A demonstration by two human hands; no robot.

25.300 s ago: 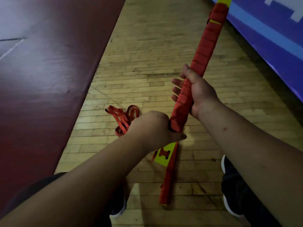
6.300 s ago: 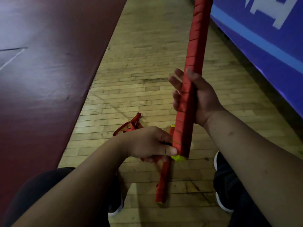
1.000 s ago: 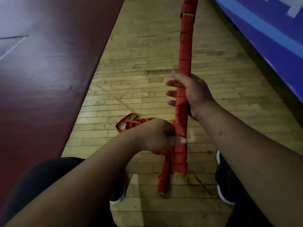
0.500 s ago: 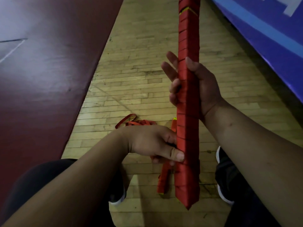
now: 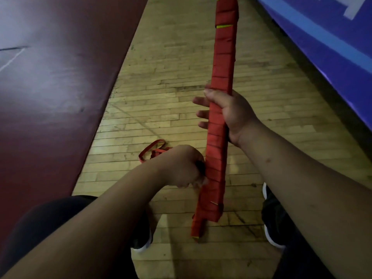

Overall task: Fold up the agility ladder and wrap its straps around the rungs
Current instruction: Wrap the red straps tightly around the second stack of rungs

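Centrally, right hand [image 5: 235, 115] clasped a long red strap-wound rung bundle [image 5: 222, 63]; left hand [image 5: 181, 166] pinched its loose red strap [image 5: 159, 151]. Slack might unravel turns.

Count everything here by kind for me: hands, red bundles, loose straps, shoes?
Hands: 2, left hand and right hand.
Red wrapped bundles: 2, the held bundle and the lower bundle behind it.
Loose red strap: 1, heaped on the floor.
Shoes: 2, left shoe and right shoe.
Total: 7.
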